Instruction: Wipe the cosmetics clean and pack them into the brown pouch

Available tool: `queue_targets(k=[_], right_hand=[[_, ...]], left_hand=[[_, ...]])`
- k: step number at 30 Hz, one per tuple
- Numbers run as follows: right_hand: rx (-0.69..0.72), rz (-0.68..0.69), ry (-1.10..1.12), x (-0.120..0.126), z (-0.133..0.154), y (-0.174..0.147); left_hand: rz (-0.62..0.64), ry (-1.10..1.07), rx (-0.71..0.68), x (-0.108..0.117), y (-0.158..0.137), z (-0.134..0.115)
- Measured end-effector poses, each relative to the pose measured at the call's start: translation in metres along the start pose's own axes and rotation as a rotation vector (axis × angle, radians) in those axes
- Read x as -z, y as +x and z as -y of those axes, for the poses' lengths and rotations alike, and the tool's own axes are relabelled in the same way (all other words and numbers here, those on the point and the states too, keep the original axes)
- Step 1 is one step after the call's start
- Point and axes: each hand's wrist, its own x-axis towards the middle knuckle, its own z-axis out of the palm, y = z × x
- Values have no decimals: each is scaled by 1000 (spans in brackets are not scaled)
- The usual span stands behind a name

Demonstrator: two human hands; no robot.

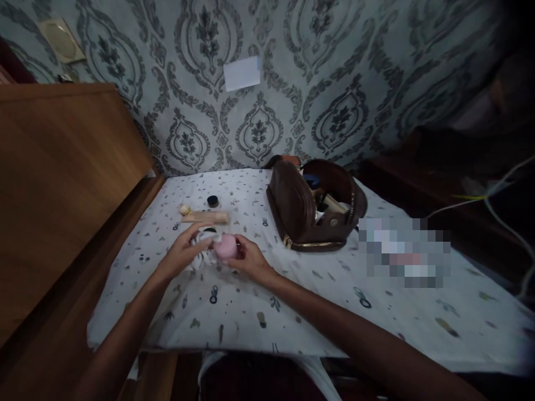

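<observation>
A small rounded pink container (226, 247) is held in my right hand (249, 259), with the fingers curled around its right side. My left hand (186, 249) is closed on a bunched white cloth (202, 256) with dark marks, pressed toward the container's left side. Whether this cloth is a gathered part of the table cover, I cannot tell. Just beyond the left hand lies a beige tube (205, 217). Behind it are a small jar with a black lid (213, 201) and a little yellowish round item (184, 210).
An open brown zip bag (309, 209) with several items inside stands right of the hands. A white patterned cloth (251, 328) covers the table. Farther right is a blurred-out patch (404, 253). A wooden cabinet (62, 184) borders the left, a patterned wall (259, 122) the back.
</observation>
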Motion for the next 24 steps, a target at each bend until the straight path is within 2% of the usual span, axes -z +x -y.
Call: queue_targets(k=[3, 5, 6, 8, 10, 14, 18, 22, 24], right_hand=[[-8, -46, 1, 7, 0, -6], [10, -47, -34, 7, -2, -8], [28, -41, -65, 7, -3, -9], [87, -29, -159, 6, -5, -11], [158, -18, -270, 4, -6, -13], [283, -4, -411, 2, -5, -19], [302, 41, -427, 2, -3, -21], [248, 9, -286, 3, -3, -17], [188, -6, -153, 3, -3, -15]], left_hand=[[-244, 30, -28, -14, -3, -9], [-296, 128, -105, -32, -7, -13], [-255, 200, -169, -42, -9, -14], [-91, 347, -292, -60, -13, -15], [53, 433, -330, -71, -14, -16], [126, 388, -179, -70, -1, -16], [158, 149, 47, -62, 18, -4], [-41, -293, 337, -66, 20, 7], [-155, -468, 387, -73, 14, 7]])
